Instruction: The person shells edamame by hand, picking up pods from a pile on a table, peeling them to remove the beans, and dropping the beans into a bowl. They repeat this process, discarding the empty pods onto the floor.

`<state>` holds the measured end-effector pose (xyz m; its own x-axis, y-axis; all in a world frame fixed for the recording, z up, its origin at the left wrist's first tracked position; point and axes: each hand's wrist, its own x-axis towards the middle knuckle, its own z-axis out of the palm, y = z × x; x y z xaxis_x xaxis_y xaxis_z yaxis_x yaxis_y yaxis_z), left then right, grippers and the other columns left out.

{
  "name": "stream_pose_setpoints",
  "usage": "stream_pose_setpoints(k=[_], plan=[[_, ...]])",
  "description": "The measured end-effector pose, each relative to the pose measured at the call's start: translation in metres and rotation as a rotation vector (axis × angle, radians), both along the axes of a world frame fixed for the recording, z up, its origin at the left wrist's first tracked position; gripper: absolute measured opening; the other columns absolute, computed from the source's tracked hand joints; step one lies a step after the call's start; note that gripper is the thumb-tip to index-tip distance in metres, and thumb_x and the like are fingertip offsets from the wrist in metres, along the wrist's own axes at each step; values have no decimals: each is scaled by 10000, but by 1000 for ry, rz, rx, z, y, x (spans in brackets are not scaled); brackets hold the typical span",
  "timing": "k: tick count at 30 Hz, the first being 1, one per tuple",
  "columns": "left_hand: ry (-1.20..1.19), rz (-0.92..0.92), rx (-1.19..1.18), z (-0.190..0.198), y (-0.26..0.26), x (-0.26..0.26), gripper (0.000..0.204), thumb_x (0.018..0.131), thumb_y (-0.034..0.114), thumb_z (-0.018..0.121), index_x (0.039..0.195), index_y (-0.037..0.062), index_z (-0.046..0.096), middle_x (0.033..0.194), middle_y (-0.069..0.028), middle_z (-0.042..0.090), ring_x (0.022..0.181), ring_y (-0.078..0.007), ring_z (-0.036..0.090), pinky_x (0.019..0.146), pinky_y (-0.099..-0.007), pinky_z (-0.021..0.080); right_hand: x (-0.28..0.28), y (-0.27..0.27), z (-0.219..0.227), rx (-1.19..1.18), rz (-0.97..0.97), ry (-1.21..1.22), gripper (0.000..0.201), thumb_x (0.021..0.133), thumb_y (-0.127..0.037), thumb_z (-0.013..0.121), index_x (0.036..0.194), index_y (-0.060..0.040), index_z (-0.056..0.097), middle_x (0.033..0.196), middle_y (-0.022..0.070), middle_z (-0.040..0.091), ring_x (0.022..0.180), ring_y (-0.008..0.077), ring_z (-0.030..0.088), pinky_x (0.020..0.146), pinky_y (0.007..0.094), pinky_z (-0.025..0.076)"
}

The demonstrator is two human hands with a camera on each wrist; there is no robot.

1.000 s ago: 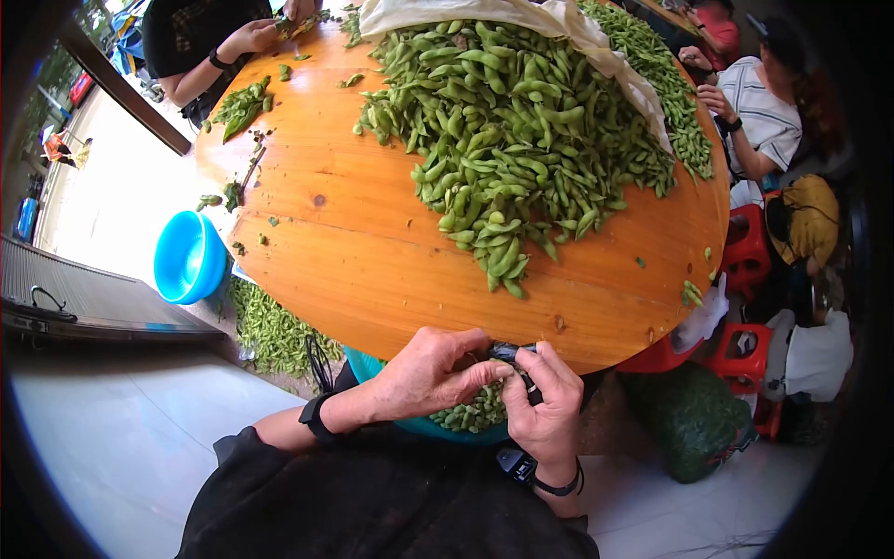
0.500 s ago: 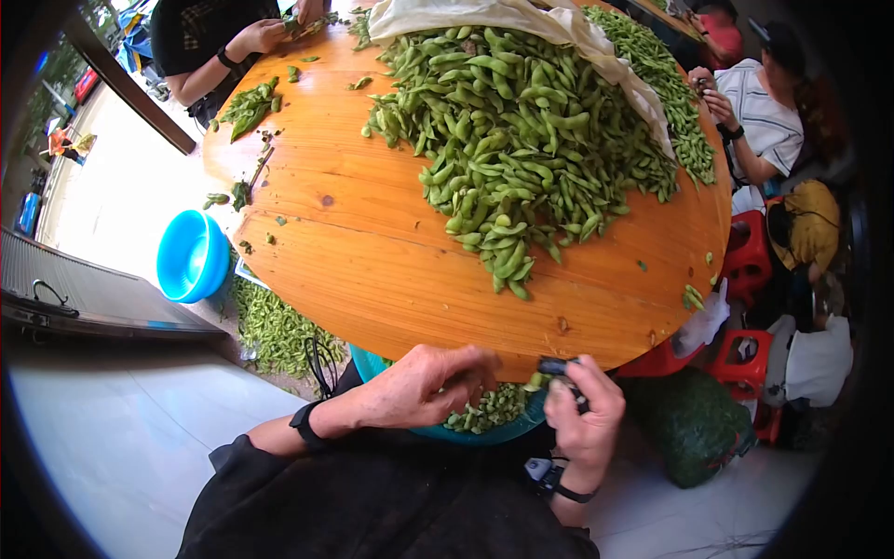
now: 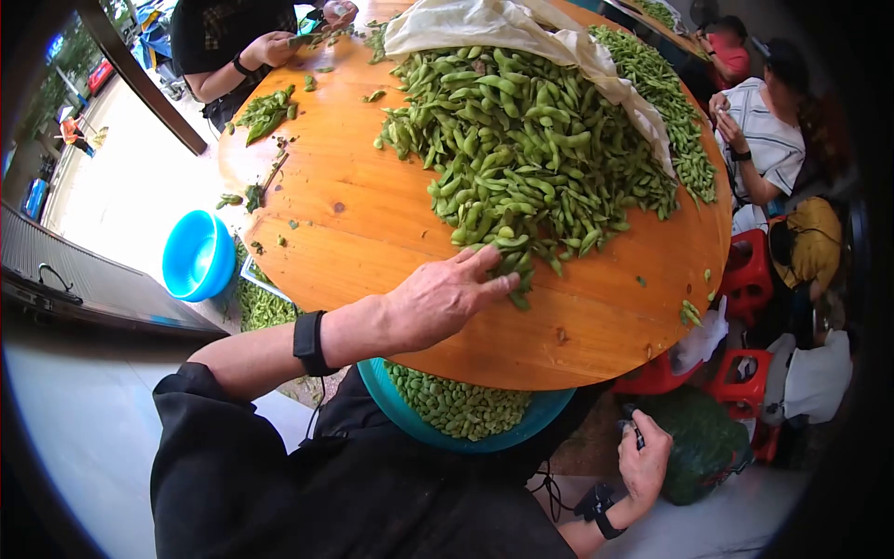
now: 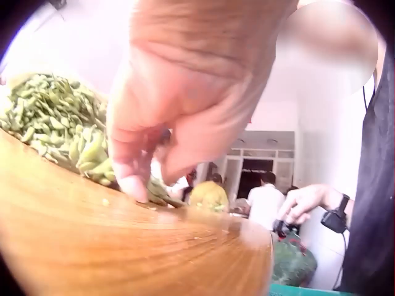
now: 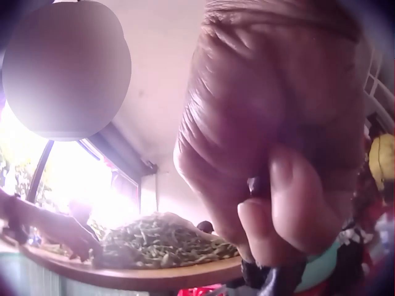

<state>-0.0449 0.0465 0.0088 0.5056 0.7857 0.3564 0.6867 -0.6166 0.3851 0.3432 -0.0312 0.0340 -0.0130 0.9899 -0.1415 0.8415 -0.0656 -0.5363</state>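
Observation:
A large heap of green soybean pods (image 3: 531,158) lies on the round wooden table (image 3: 345,270). My left hand (image 3: 433,303) reaches over the table's near side, its fingertips at the pods at the heap's front tip. Close up in the left wrist view, finger and thumb come down around a pod (image 4: 162,196) on the wood. Off the table's right side, my right hand (image 3: 644,464) curls round a small black object (image 3: 640,437), mostly hidden by the fingers. Below the near edge, a teal basin (image 3: 556,410) holds shelled green beans (image 3: 456,407).
A pale cloth (image 3: 466,26) lies along the heap's back. Loose leaves (image 3: 267,114) lie at the table's left. People sit across and at the right. A blue basin (image 3: 198,256), red stools (image 3: 745,270) and a dark green sack (image 3: 694,443) surround the table.
My hands, together over the basin at first, have parted. The left has moved up and forward to the pods; the right has swung down and right with the black object.

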Motion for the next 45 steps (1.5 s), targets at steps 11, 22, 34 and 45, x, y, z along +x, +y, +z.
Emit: stream_pose_setpoints(k=[11,22,34,45], plan=[[252,-4,161,0,41,31,422,785,226,708,1167,70,620,1297,-147,468,992,-299,495,820,-368,493,-93,49,14,127,321,322,196,821,62,612,1011,57,657,775,159,622,668,273,639,622,327,492],[122,49,80,31,-35,9,356,797,118,622,1146,46,629,1360,-165,458,1116,-346,500,916,-412,481,-104,49,-20,152,380,462,173,876,23,615,1035,80,651,744,69,591,550,103,545,515,244,420],[171,-91,150,4,-44,19,480,693,114,663,1164,36,612,977,-62,503,917,-243,548,758,-362,498,-112,43,-16,103,315,480,162,856,28,636,1014,47,664,770,137,615,658,232,621,622,304,481],[-1309,46,-981,8,-52,11,115,974,73,615,1078,23,623,882,21,632,756,-52,602,685,-239,527,-165,32,-17,-260,80,1060,232,948,-7,573,1155,81,629,724,-7,555,544,34,468,480,211,371]])
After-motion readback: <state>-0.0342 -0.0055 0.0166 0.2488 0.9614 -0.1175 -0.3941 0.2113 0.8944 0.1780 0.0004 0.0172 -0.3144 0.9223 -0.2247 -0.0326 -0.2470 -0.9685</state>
